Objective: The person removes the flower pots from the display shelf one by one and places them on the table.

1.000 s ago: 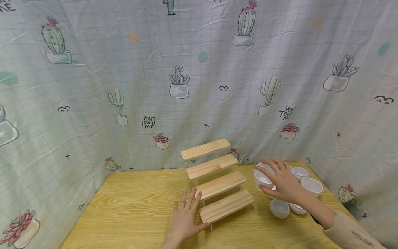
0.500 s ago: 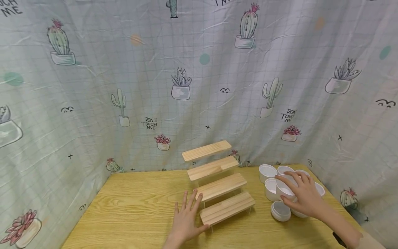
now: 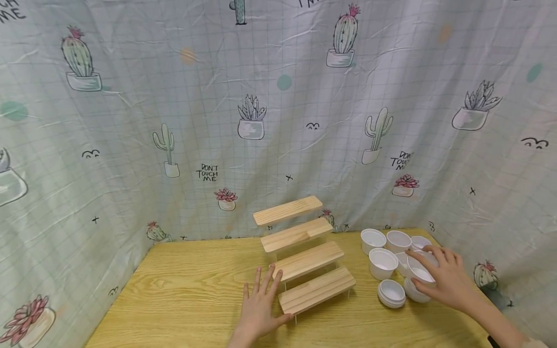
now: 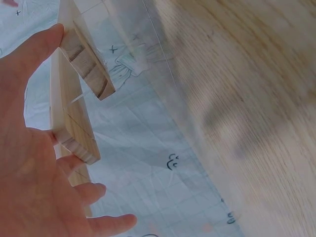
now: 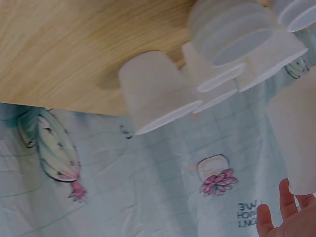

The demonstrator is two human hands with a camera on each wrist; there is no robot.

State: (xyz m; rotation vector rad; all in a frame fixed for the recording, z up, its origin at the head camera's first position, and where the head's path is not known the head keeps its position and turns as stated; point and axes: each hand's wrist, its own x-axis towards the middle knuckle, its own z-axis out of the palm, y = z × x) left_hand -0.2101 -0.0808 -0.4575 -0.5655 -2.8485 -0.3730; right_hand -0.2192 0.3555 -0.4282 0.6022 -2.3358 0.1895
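My right hand (image 3: 450, 280) grips a white plastic cup (image 3: 421, 268) by its sides, above other white containers at the table's right. In the right wrist view the held cup (image 5: 296, 133) fills the right edge, with fingertips (image 5: 287, 197) against it. A tiered wooden display stand (image 3: 317, 290) with clear supports stands mid-table. My left hand (image 3: 257, 309) lies at its left side with fingers spread. Up close in the left wrist view, the left thumb touches the end of one wooden shelf (image 4: 89, 66); other fingertips touch another shelf (image 4: 76, 128).
Beside the stand are several white cups and tubs, including a cup (image 3: 383, 263), a back-row cup (image 3: 373, 240) and a low round tub (image 3: 391, 293). A cactus-print curtain (image 3: 278, 121) surrounds the yellow wood-grain table (image 3: 187, 290) behind and at the sides.
My right hand has moved rightward and slightly toward me, carrying the white plastic cup and uncovering cups at the left of the cluster. The left hand stays at the stand.
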